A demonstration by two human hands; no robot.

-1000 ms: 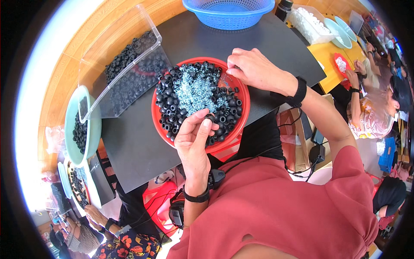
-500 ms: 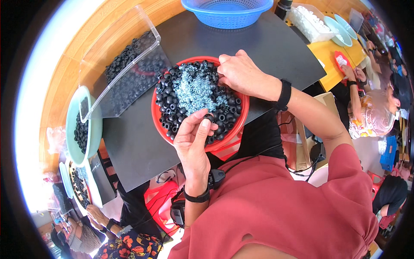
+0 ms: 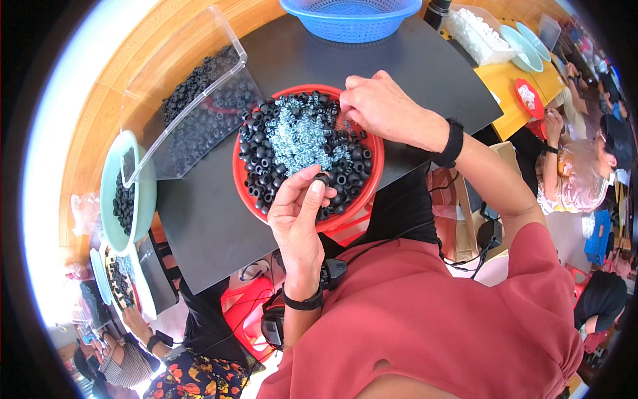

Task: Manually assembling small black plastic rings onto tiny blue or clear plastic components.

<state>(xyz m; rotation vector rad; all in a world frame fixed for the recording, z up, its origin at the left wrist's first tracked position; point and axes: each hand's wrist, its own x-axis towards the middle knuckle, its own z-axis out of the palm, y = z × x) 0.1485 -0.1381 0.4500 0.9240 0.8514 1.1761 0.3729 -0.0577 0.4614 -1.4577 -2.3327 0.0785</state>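
Observation:
A red bowl point(image 3: 379, 156) holds many small black hollow plastic caps point(image 3: 262, 174). A heap of tiny pale-blue springs point(image 3: 292, 143) lies over them in the middle. My left hand point(image 3: 299, 216) is above the bowl's near side, with one round black cap point(image 3: 322, 178) pinched between thumb and fingertips. My right hand point(image 3: 392, 113) is over the bowl's far right edge, its fingers bent inward and pressed together. Whatever those fingertips hold, if anything, is hidden. Beside them a patch of the bowl's red floor shows.
The dark table point(image 3: 206, 246) carries a clear plastic bin point(image 3: 199, 106) of black caps at left and a blue basket point(image 3: 352, 26) at the back. Further left is a pale-green basin point(image 3: 147, 206). Co-workers sit at lower left and far right, near a white-filled bin point(image 3: 475, 33).
My right hand has shifted slightly up and right, away from the caps toward the rim. My left hand stays almost still, still pinching its black cap.

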